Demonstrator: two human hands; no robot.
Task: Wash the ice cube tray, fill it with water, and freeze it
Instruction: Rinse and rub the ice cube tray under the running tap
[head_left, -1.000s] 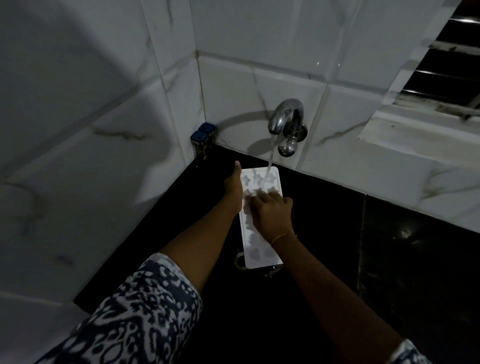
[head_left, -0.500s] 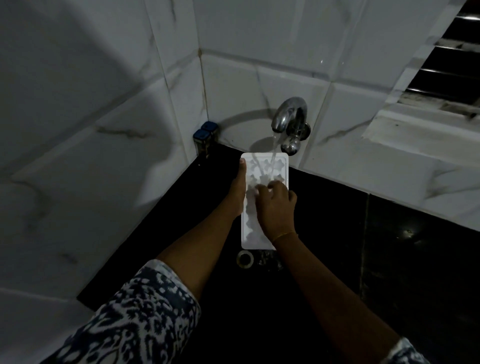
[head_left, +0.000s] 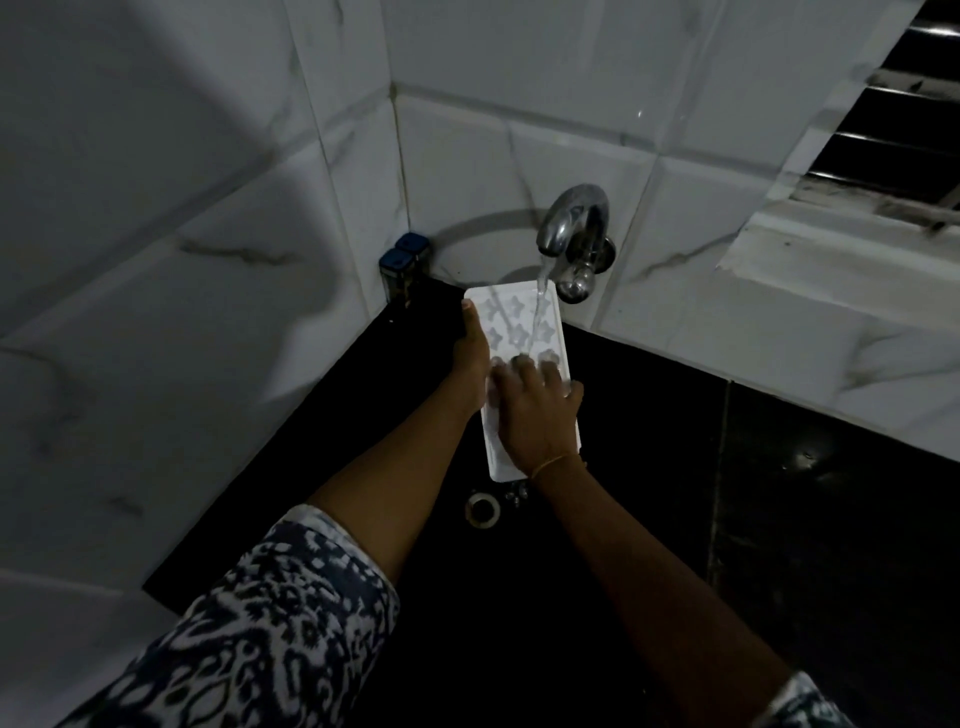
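A white ice cube tray (head_left: 511, 319) with star-shaped cells is held over a black sink, its far end under the running chrome tap (head_left: 569, 223). A stream of water (head_left: 537, 306) falls onto the tray's right side. My left hand (head_left: 472, 358) grips the tray's left edge, thumb lying along the rim. My right hand (head_left: 535, 408) lies flat on top of the tray's middle, fingers spread across the cells. The near part of the tray is partly hidden under this hand.
The black sink basin (head_left: 649, 519) has a round drain (head_left: 482, 509) just below the tray. Two small blue-capped containers (head_left: 402, 265) stand in the back left corner. White marble tiles (head_left: 208, 260) surround the sink, and a louvred window (head_left: 893, 130) is at the upper right.
The tray has shifted away from me, further under the tap, so the water lands on its far cells. My right hand has kept rubbing across the middle cells.
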